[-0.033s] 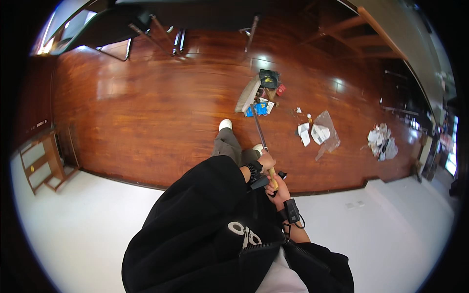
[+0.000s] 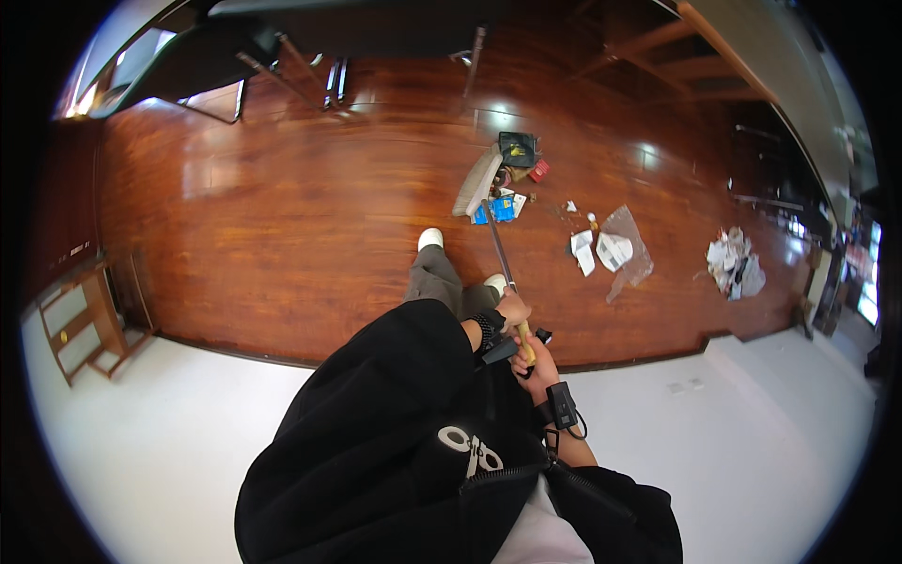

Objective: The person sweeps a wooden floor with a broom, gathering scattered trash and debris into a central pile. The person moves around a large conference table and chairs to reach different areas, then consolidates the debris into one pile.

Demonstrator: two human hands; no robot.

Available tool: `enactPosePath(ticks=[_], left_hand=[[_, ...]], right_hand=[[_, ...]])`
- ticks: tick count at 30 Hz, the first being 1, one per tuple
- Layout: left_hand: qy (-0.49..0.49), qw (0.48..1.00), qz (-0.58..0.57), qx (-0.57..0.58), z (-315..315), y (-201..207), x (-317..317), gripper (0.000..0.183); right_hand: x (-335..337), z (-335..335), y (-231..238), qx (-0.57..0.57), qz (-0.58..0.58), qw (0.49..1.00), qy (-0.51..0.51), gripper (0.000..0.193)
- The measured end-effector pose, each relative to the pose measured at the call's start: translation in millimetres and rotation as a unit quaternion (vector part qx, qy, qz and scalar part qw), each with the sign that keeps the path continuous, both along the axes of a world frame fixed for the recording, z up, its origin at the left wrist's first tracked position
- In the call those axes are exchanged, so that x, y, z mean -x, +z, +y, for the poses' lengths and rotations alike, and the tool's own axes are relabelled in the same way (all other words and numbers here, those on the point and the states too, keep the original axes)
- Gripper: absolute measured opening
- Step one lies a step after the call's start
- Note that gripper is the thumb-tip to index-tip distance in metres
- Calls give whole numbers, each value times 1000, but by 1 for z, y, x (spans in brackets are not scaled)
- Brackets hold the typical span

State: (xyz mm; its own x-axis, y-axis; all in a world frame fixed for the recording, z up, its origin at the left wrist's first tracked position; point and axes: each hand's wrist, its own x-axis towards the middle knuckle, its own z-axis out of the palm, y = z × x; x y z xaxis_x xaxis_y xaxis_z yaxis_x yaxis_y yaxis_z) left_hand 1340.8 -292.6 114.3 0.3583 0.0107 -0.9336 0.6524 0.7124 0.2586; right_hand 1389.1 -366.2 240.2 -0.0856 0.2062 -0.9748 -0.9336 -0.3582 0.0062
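Both my hands are closed round the handle of a broom. My left hand grips it higher toward the head, and my right hand wraps its yellowish end nearer my body. The bristled broom head rests on the wooden floor, with its right side against a small pile of litter. In that pile lie a blue packet, a small red packet and a black, box-like piece; smaller brown bits between them are hard to make out.
Right of the pile lie white paper pieces and a clear plastic sheet. Farther right is a heap of crumpled paper. A wooden frame stands at the left; metal furniture legs stand at the back.
The floor and litter sit slightly further left in view. Both hands keep their grip, and the broom head stays beside the same pile.
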Motion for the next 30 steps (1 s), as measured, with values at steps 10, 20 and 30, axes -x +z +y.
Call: enactPosePath(ticks=[10,20,30], left_hand=[[199,973,-106,54,14,87,17,36],[154,982,62,-84,57,46,-16,10],[51,996,53,-41,-76,5,-148,51]], right_hand=[[6,12,58,-68,-62,985,149,22],[-41,47,-13,-139,129,982,-6,13],[-173,-84,-28,-85,186,975,-86,16]])
